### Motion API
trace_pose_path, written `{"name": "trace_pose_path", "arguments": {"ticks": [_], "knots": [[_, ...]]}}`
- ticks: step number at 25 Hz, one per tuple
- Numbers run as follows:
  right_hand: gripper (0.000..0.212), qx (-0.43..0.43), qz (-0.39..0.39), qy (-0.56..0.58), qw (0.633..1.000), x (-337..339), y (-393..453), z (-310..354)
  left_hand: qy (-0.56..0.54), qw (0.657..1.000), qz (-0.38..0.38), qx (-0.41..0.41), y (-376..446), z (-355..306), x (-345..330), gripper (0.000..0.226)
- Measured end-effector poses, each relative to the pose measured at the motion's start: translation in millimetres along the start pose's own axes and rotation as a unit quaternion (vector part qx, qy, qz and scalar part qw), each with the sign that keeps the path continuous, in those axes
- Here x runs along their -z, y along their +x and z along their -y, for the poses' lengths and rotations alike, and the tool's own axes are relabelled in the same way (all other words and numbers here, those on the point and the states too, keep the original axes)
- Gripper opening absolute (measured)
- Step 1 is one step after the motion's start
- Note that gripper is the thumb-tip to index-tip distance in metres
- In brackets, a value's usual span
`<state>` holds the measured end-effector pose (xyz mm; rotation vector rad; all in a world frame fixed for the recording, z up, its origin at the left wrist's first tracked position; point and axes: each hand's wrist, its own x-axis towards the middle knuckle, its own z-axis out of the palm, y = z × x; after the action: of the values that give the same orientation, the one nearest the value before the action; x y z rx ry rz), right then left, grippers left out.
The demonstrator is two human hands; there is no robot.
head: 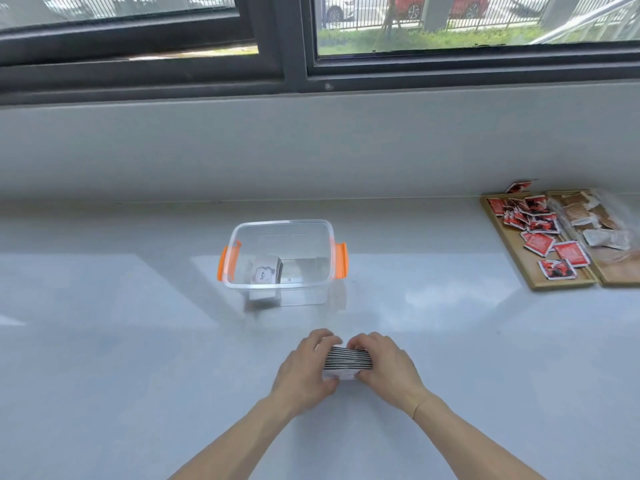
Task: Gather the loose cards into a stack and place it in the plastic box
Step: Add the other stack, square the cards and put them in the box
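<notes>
A stack of cards (349, 361) with dark-and-white edges stands on edge on the pale countertop, squeezed between both hands. My left hand (306, 365) grips its left side and my right hand (388, 365) grips its right side. Beyond them sits a clear plastic box (325, 233) with orange side latches, open at the top. Inside the box, at the left, lies a small stack of white cards (265, 270) with "love" printed on top.
Two wooden trays (512, 251) stand at the right, one with several red packets, the other with brown and white sachets. A grey wall and a dark-framed window (294, 74) run along the back of the counter.
</notes>
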<state>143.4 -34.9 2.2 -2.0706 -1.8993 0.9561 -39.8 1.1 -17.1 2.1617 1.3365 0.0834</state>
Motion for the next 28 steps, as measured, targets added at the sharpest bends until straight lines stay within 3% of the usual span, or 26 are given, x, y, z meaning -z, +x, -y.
{"name": "trace_pose_path", "arguments": {"ticks": [3, 10, 15, 19, 28], "knots": [[0.043, 0.049, -0.016, -0.034, 0.998, -10.2, -5.0, 12.3, 0.016, 1.000, 0.004, -0.021, -11.5, 12.6, 4.0, 0.045], [0.047, 0.112, -0.082, -0.103, 0.985, -29.8, -3.8, 26.3, 0.050, 0.995, -0.067, -0.059, -18.0, 32.2, 2.2, 0.045], [0.051, 0.079, -0.041, -0.151, 0.984, -54.6, -3.4, 17.3, 0.144, 0.988, -0.007, -0.047, -19.0, 37.5, -18.6, 0.045], [0.052, 0.046, -0.024, -0.180, 0.982, -63.6, -1.9, 18.8, 0.142, 0.989, 0.000, -0.042, -16.5, 41.3, -24.1, 0.044], [0.039, 0.047, -0.085, -0.232, 0.968, -64.0, 14.4, 25.6, 0.130, 0.991, 0.013, -0.016, 3.0, 40.3, -15.3, 0.034]]}}
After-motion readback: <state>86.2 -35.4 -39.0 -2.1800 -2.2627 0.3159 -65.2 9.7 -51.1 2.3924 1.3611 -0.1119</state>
